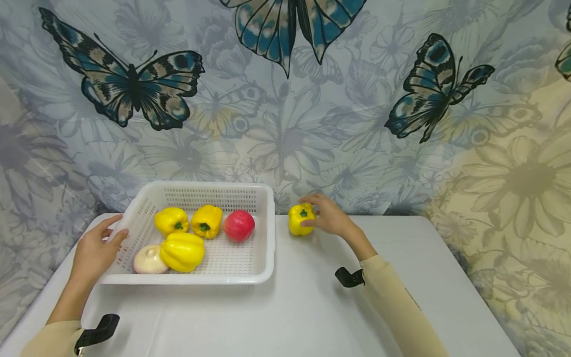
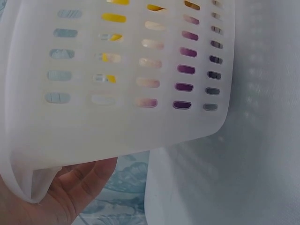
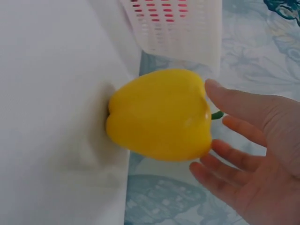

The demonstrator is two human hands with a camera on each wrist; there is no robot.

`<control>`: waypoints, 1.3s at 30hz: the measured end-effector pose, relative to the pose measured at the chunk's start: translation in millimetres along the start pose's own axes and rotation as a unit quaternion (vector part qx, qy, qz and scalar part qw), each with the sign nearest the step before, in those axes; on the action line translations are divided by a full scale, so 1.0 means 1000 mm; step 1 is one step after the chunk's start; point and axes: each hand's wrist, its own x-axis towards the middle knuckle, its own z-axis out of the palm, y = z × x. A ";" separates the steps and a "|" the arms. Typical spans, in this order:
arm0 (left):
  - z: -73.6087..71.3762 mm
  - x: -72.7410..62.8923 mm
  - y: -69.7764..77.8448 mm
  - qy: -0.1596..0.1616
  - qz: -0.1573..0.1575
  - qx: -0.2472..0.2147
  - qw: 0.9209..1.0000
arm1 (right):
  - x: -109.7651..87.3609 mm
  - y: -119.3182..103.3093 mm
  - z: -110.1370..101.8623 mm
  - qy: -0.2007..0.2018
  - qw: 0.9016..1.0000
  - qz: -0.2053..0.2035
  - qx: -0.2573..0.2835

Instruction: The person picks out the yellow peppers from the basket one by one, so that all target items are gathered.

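A white perforated plastic basket [image 1: 223,279] sits at the left of the table, and my left hand [image 1: 92,252] grips its left rim. Fingers curl beneath that rim in the left wrist view. To the right of the basket, a yellow bell pepper [image 1: 300,220] stands on the table near the far edge. My right hand [image 1: 329,215] is at this pepper, thumb and fingers spread around its stem end, fingertips right at its surface. The green stem [image 3: 217,115] shows between thumb and fingers in the right wrist view.
Inside the basket lie a yellow pepper [image 1: 171,220], another yellow pepper [image 1: 207,221], a larger yellow pepper [image 1: 183,252], a round red fruit [image 1: 239,226] and a white-and-purple round vegetable [image 1: 149,260]. A butterfly-patterned cloth [image 1: 285,139] hangs behind the white table [image 1: 303,312].
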 end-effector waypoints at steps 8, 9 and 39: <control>-0.001 0.000 0.001 -0.001 -0.001 0.002 1.000 | -0.002 -0.010 -0.009 0.005 1.000 -0.018 0.013; -0.001 0.000 0.001 -0.002 -0.001 0.001 1.000 | -0.002 -0.011 -0.011 0.004 1.000 -0.018 0.015; -0.002 0.000 0.000 -0.010 -0.002 0.000 1.000 | 0.004 -0.063 -0.017 0.035 0.997 -0.062 -0.015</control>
